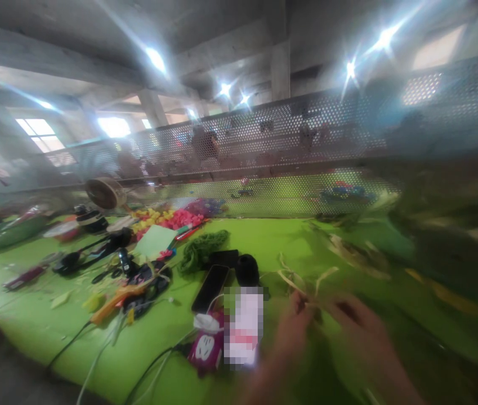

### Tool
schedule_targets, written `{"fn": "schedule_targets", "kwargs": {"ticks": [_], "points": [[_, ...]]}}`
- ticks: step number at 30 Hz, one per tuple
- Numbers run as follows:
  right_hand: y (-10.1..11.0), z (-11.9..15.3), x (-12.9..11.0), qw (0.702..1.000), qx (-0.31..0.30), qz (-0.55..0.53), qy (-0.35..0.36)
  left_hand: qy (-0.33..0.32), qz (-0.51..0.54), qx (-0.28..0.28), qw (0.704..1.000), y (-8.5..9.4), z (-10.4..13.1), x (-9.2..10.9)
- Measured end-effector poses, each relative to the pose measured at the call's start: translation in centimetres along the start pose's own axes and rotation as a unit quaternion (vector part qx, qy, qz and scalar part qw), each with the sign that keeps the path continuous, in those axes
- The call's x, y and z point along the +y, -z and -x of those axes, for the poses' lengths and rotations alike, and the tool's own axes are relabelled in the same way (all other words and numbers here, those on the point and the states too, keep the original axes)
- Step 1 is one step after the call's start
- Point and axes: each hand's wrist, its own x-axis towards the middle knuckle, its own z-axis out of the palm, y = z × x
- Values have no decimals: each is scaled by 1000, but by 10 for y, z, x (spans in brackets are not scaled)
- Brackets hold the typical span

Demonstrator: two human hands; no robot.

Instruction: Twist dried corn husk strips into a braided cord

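Low and right of the middle, my left hand (295,318) is closed in a pinch around thin straw-coloured strips (291,278), whose loose ends stick up and curl. Close beside it on the right is my right hand (354,315), its fingers bent and pinched where the strips cross. Both hands are somewhat blurred, so the exact grip is hard to see. A ball of black thread (247,270) stands left of my hands, and a black phone (211,288) lies beyond it. More pale husk-like strips (354,256) lie on the green tabletop past my right hand.
A perforated metal screen (255,152) runs along the table's back. Leftward lie an orange glue gun (112,304) with its cable, a green yarn bundle (202,250), pink and yellow pieces (179,220) and a green card (154,242). A purple power socket (205,351) with cords sits in front.
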Motion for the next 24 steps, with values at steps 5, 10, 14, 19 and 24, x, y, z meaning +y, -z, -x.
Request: {"fn": "schedule_targets", "kwargs": {"ticks": [5, 10, 14, 19, 24], "points": [[0, -3, 3, 999, 5, -9, -34, 12, 79, -38, 996, -2, 6, 9], [-1, -3, 7, 999, -3, -24, -28, 4, 113, -50, 992, -2, 6, 8], [-1, -3, 6, 999, -18, -22, -39, 2, 68, -28, 997, 0, 3, 3], [-2, -3, 3, 996, -25, -60, -60, -3, 17, 8, 1000, 3, -1, 0], [-5, -2, 2, 993, -19, -96, -61, 24, 8, 70, 997, 8, -6, 0]]}}
